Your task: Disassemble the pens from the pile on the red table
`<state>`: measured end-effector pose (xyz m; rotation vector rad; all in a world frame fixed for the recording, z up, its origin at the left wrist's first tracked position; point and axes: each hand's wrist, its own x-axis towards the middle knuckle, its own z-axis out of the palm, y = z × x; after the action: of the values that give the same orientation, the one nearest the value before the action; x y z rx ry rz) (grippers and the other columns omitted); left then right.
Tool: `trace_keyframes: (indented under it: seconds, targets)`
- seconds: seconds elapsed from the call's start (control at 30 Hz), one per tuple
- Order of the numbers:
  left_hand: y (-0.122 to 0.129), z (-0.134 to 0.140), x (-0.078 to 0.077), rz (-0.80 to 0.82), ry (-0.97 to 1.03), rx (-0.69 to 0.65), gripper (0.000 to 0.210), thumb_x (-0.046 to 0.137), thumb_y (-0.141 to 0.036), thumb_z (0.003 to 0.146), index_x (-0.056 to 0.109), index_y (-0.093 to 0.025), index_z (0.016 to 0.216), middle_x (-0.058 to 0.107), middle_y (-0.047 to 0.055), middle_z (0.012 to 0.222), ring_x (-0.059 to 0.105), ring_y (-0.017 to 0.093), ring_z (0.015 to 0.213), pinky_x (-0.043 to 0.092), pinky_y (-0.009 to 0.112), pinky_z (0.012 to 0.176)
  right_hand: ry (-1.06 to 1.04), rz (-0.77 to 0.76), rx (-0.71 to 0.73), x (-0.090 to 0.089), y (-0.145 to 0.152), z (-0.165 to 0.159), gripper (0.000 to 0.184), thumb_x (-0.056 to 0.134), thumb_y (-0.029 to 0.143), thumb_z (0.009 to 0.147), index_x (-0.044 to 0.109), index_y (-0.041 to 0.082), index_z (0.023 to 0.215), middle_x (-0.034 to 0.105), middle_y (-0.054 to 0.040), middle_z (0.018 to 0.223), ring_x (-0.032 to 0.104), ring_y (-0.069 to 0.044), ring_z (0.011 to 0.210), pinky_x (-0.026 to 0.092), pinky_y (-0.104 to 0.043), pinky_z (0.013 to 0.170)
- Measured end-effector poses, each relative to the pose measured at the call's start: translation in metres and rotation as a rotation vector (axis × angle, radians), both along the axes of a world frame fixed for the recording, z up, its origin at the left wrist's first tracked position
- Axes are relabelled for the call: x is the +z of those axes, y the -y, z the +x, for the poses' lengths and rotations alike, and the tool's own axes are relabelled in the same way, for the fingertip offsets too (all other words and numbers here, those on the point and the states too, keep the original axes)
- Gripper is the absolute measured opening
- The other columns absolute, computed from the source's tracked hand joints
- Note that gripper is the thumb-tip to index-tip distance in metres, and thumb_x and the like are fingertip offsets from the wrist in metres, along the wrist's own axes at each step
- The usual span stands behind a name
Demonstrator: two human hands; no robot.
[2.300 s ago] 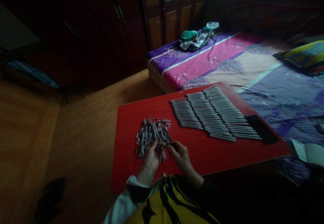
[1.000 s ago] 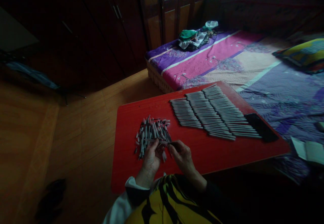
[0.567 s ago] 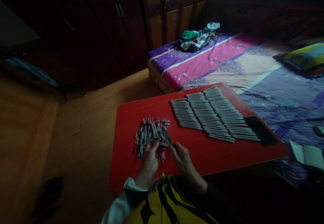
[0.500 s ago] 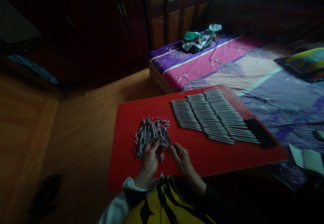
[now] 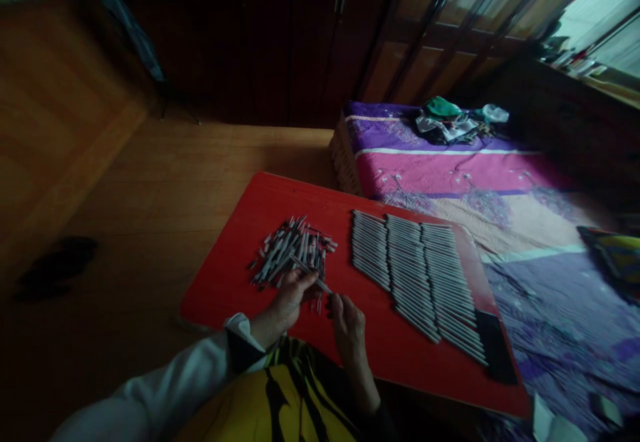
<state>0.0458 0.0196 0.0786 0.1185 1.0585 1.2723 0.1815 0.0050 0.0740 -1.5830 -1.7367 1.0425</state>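
Note:
My left hand (image 5: 290, 299) pinches a slim grey pen (image 5: 324, 286) between thumb and fingers, above the near edge of a loose pile. At the pen's lower right end, the fingers of my right hand (image 5: 347, 322) are closed on it. Just beyond my hands lies the jumbled pile of pens and short pen pieces (image 5: 283, 252), partly hidden by my left hand. To the right, many similar pens are laid side by side in three slanting columns (image 5: 413, 275).
All this lies on a red table (image 5: 225, 255). A flat black object (image 5: 495, 349) sits at its right end. Behind and right is a bed with a striped cover (image 5: 430, 169), with a heap of clothes (image 5: 445, 122) on it. Dark wardrobes (image 5: 310, 49) stand behind.
My head has turned and tilted, so the whole scene appears rotated and shifted. Both hands stay on the pen, which now slants more steeply in view.

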Motion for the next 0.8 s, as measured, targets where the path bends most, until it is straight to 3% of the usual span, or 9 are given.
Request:
trace_keyframes:
  seconds: [0.1, 0.23, 0.43, 0.6, 0.8]
  targets:
    - [0.001, -0.003, 0.002, 0.025, 0.011, -0.014, 0.02, 0.07, -0.023, 0.066, 0.06, -0.012, 0.078, 0.065, 0.004, 0.067, 0.061, 0.013, 0.056, 0.046, 0.02, 0.05, 0.0, 0.018, 0.018, 0.002, 0.001, -0.001, 0.034, 0.038, 0.041, 0.088, 0.06, 0.016, 0.081, 0.062, -0.004, 0.062, 0.057, -0.014, 0.054, 0.042, -0.022, 0.052]
    - [0.002, -0.005, 0.005, 0.015, 0.016, -0.033, 0.02, 0.071, -0.022, 0.066, 0.06, -0.012, 0.08, 0.066, 0.005, 0.069, 0.061, 0.013, 0.056, 0.047, 0.021, 0.051, 0.051, 0.052, 0.019, 0.002, 0.001, -0.001, 0.037, 0.038, 0.041, 0.087, 0.058, 0.018, 0.067, 0.06, -0.0034, 0.056, 0.055, -0.013, 0.05, 0.04, -0.022, 0.05]
    - [0.003, -0.006, 0.005, 0.027, 0.03, -0.038, 0.022, 0.072, -0.023, 0.065, 0.06, -0.013, 0.08, 0.066, 0.004, 0.07, 0.063, 0.015, 0.059, 0.047, 0.022, 0.051, 0.025, 0.106, -0.056, 0.003, 0.005, 0.0, 0.024, 0.049, 0.038, 0.082, 0.059, 0.016, 0.088, 0.066, -0.005, 0.071, 0.058, -0.014, 0.058, 0.043, -0.022, 0.053]
    - [0.005, -0.005, 0.002, 0.055, 0.036, -0.067, 0.02, 0.07, -0.022, 0.067, 0.06, -0.013, 0.083, 0.066, 0.004, 0.073, 0.062, 0.013, 0.059, 0.048, 0.021, 0.052, 0.141, 0.134, -0.011, 0.0, 0.007, 0.002, 0.029, 0.04, 0.035, 0.087, 0.058, 0.018, 0.072, 0.059, -0.0017, 0.058, 0.052, -0.013, 0.051, 0.038, -0.022, 0.049]
    - [0.005, -0.004, -0.005, 0.038, -0.004, -0.052, 0.021, 0.071, -0.023, 0.066, 0.061, -0.013, 0.081, 0.066, 0.006, 0.073, 0.063, 0.014, 0.058, 0.047, 0.021, 0.049, 0.161, 0.124, -0.022, -0.003, 0.008, 0.003, 0.028, 0.043, 0.038, 0.085, 0.06, 0.017, 0.079, 0.061, -0.0027, 0.061, 0.053, -0.013, 0.051, 0.037, -0.022, 0.048]
